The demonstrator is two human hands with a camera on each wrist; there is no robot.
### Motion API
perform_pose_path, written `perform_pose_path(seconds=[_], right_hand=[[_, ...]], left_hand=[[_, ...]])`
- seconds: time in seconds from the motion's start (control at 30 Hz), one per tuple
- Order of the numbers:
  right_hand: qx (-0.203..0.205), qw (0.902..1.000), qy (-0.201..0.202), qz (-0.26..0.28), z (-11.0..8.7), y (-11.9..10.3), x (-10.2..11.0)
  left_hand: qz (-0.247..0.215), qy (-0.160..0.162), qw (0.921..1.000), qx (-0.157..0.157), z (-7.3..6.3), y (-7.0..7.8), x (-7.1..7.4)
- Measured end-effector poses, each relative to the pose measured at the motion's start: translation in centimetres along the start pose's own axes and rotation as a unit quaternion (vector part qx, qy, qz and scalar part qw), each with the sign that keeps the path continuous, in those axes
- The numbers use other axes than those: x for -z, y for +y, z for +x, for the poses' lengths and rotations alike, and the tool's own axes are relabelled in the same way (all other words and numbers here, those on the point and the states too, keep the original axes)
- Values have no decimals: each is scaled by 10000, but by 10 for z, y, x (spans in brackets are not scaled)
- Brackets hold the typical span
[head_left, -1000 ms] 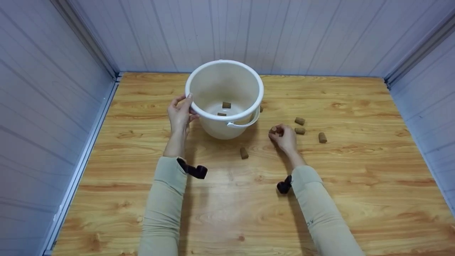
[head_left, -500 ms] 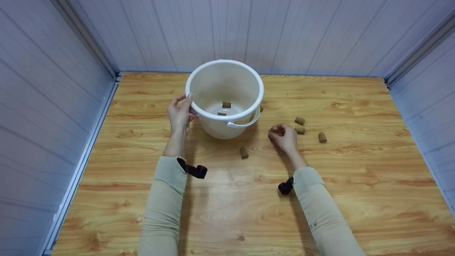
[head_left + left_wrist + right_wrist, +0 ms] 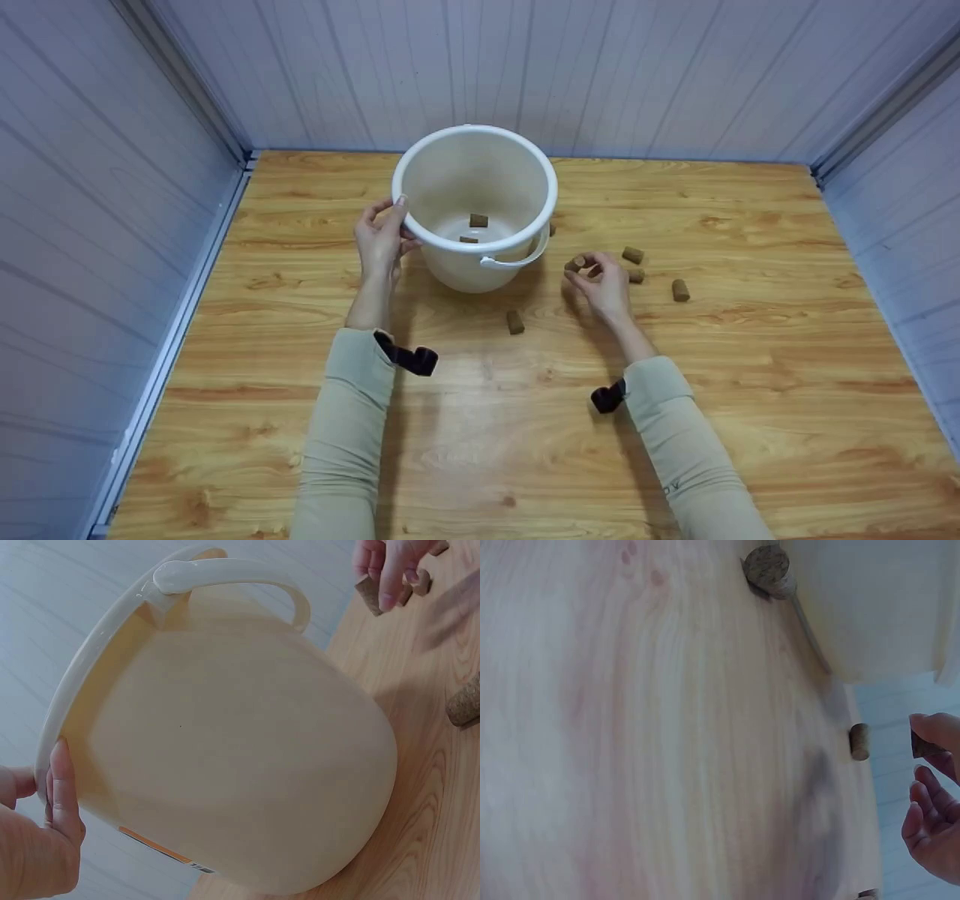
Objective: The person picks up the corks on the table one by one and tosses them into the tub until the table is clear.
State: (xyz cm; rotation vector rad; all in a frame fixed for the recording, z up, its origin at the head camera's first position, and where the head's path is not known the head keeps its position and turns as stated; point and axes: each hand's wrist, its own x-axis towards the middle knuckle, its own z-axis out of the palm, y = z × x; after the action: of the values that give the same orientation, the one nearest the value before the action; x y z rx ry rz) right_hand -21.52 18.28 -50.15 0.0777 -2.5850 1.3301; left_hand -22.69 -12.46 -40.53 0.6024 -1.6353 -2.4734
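A white plastic bucket stands on the wooden tabletop, its handle hanging down at the front right. My left hand grips the bucket's rim on the left side, thumb on top and fingers beneath. Two corks show on the bucket's bottom, the farther cork more fully than the nearer cork. To the right of the bucket, my right hand pinches a cork between thumb and finger, above the table. In the right wrist view this held cork is partly covered by the fingers.
Loose corks lie on the table: one cork in front of the bucket, another cork and a cork farther right, and one partly behind the right hand. A cork peeks out behind the bucket. Panelled walls enclose the table.
My right hand has lifted the pinched cork slightly up off the table, while its forearm has shifted a little to the right. The left hand and bucket are practically unmoved.
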Motion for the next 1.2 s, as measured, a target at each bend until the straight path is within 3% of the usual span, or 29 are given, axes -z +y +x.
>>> perform_pose_path(seconds=[0.2, 0.47, 0.7, 0.93, 1.2], right_hand=[[123, 9999, -4, 118, -1, -18, 9], [796, 9966, 211, 73, 0, -48, 24], [952, 9954, 36, 86, -1, -78, 38], [1463, 9892, 19, 126, 3, -108, 48], [1717, 9850, -35, 156, 14, -126, 48]], left_hand=[[59, 2, 10000, 16, 0, 0, -1], [-81, -4, 10000, -32, -1, 0, -2], [-167, 9, 9998, -83, 0, 0, -2], [-159, 66, 9998, 47, 1, 0, -1], [-129, 76, 9998, 103, 1, 1, -1]])
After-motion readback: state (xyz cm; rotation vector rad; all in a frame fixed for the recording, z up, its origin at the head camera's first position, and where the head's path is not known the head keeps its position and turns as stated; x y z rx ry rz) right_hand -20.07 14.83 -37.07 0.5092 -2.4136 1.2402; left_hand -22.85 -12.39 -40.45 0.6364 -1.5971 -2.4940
